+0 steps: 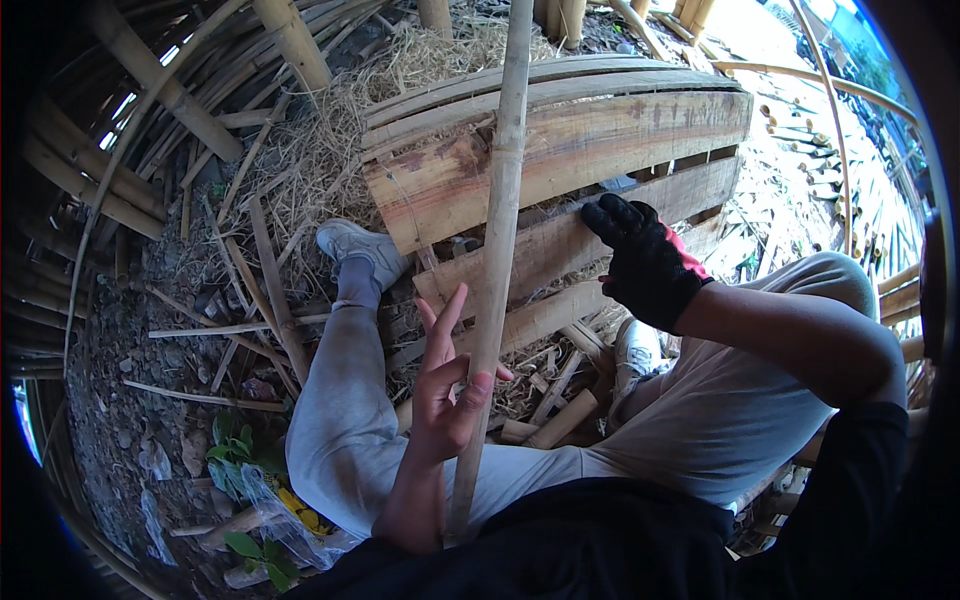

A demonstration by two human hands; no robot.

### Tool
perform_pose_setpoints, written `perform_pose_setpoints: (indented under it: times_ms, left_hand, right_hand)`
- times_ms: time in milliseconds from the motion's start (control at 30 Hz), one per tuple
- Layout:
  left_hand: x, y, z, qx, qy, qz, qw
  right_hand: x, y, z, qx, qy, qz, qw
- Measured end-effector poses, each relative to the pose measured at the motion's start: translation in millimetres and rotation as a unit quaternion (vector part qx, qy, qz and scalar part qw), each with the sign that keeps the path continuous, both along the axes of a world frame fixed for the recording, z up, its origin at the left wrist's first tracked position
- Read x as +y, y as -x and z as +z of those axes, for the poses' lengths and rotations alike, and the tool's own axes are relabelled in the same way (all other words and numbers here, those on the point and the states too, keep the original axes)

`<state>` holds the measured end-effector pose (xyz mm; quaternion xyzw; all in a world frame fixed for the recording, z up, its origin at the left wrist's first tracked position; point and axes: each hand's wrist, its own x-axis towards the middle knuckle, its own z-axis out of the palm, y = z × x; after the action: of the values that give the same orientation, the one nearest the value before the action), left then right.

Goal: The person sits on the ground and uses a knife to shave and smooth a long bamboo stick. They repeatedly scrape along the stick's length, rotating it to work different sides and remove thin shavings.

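Note:
My bare left hand [448,390] grips a long, pale bamboo pole [505,165] near its lower end, thumb in front and a finger behind it. Its other fingers point upward, off the pole. The pole slants up from my lap, crossing in front of a low bench of wooden planks [610,130]. My right hand [648,262], in a black and red glove, hovers over or rests on the bench's nearer planks; contact cannot be made out. Its fingers stretch left with the thumb apart, and I see nothing in them.
My legs straddle the bench's near side. Dry straw [330,140] and bamboo offcuts [565,420] litter the ground. Bamboo posts [290,45] stand at the far left. A clear plastic bag [285,505] lies by green leaves at lower left. Cut bamboo pieces [800,150] lie far right.

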<state>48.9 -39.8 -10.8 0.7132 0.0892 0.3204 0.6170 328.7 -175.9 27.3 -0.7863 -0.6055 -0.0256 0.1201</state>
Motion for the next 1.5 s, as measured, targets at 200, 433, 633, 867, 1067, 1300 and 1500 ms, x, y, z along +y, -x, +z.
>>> perform_pose_setpoints:
  times_ms: [200,433,633,867,1067,1300,1500]
  left_hand:
    - [4.6,0.2,4.8,0.016,-0.042,-0.012,0.999]
    - [0.6,4.2,16.7,0.031,-0.016,-0.025,0.999]
    - [-3.9,12.2,22.1,0.081,0.035,-0.056,0.994]
    - [-15.8,17.9,20.9,0.114,0.112,-0.028,0.987]
    - [-24.1,11.2,20.1,0.093,0.138,-0.023,0.986]
    - [-22.2,18.4,17.7,0.153,0.163,-0.034,0.974]
    - [-17.0,44.0,49.9,0.176,0.241,-0.086,0.951]
  right_hand:
    - [-1.9,5.4,5.7,0.017,0.041,-0.02,0.999]
    - [-10.6,18.2,10.7,0.026,0.065,-0.009,0.998]
    - [-35.4,26.0,1.2,0.032,0.087,-0.022,0.995]
    - [-60.2,23.0,-46.4,0.032,0.049,0.006,0.998]
    - [-62.4,28.3,-48.1,0.201,0.058,-0.016,0.978]
    - [-67.9,28.8,-44.9,0.213,0.133,-0.016,0.968]
    - [-49.0,33.2,-18.2,0.124,0.303,0.039,0.944]
